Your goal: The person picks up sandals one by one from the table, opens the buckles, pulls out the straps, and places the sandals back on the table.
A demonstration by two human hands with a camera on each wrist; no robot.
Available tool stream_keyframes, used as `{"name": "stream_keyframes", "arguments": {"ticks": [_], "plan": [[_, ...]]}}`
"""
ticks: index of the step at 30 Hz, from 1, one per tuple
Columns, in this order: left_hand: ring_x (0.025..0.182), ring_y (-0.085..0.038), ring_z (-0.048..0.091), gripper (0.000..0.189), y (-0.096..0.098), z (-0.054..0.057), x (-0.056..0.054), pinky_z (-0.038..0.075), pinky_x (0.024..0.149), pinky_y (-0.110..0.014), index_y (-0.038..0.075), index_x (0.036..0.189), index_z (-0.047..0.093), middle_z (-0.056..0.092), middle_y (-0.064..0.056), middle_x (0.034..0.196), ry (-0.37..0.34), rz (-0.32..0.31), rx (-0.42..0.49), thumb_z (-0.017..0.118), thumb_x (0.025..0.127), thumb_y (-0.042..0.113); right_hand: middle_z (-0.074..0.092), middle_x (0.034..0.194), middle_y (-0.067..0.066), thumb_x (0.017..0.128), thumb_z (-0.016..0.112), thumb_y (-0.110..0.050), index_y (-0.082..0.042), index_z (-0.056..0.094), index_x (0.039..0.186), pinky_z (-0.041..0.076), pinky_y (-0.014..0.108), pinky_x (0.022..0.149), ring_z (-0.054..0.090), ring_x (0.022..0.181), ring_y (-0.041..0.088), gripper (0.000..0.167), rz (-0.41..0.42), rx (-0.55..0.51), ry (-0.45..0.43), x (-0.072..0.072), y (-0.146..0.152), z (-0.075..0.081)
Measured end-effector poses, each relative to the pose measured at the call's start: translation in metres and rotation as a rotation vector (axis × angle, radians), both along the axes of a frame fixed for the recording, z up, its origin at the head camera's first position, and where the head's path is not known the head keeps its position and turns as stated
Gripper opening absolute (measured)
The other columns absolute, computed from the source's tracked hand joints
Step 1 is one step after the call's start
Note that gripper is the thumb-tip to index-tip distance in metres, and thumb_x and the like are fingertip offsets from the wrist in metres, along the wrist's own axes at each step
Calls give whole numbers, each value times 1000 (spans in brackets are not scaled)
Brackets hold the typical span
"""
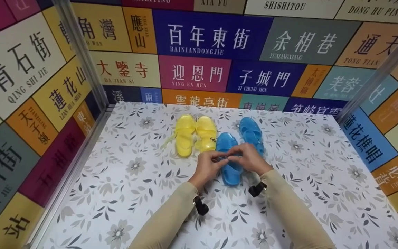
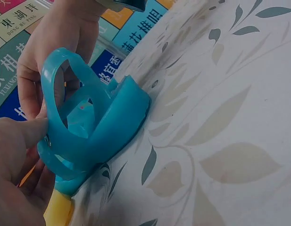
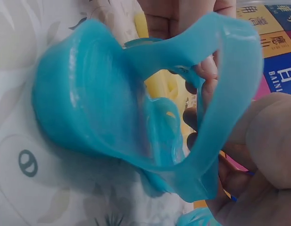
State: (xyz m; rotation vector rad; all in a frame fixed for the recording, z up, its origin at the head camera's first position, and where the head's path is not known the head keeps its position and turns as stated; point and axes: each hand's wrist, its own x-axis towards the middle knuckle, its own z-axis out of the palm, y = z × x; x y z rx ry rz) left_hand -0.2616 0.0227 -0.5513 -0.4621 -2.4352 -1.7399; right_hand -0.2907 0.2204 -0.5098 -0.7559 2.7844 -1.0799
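Note:
A blue sandal (image 1: 233, 174) stands on the table, sole down, with its toe away from me. My left hand (image 1: 206, 169) pinches the sandal's strap from the left, and my right hand (image 1: 252, 159) pinches it from the right; the fingertips of both nearly meet over the shoe. In the left wrist view, the strap loop (image 2: 53, 89) rises above the heel. The right wrist view shows my right fingers curled at the strap (image 3: 225, 108), partly hidden behind it. A second blue sandal (image 1: 249, 128) lies just beyond my right hand.
Two yellow sandals (image 1: 185, 136) lie side by side to the left of the blue ones, one with a loose strap sticking out. A white floral cloth (image 1: 116, 193) covers the table. Panels with street names (image 1: 199, 74) wall off the back and sides.

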Motion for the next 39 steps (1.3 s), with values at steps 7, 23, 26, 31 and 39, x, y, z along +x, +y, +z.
{"name": "stream_keyframes", "arguments": {"ticks": [7,23,26,31,39], "plan": [[90,-8,72,15,0,-9,3,60,80,-24,12,109,84,80,1,100,-5,16,94,80,95,17,80,106,6,96,77,-8,-8,83,107,60,46,93,74,101,25,13,-8,-33,-34,2,0,-5],[100,-11,72,18,-2,-14,5,59,88,-29,19,112,83,79,4,106,-244,27,293,82,94,21,80,106,5,97,76,-11,-12,83,108,59,45,96,74,103,23,13,-8,-149,-69,1,-1,-11],[99,-11,72,19,-2,-15,6,60,87,-29,17,113,83,79,3,106,-236,30,289,81,95,21,80,106,4,97,76,-11,-12,83,107,58,46,97,74,103,23,12,-23,-151,-70,2,-1,-11],[99,-11,73,19,-1,-17,7,60,87,-29,14,113,83,80,2,105,-216,42,276,80,95,20,80,106,4,98,74,-10,-12,83,106,58,45,96,73,105,23,12,-66,-150,-92,2,1,-12],[101,-12,74,20,-1,-16,6,60,89,-28,11,113,82,80,-1,107,-175,41,263,81,94,17,79,108,5,98,74,-11,-7,81,111,59,43,91,72,104,24,15,-115,-139,-119,0,3,-4]]}}
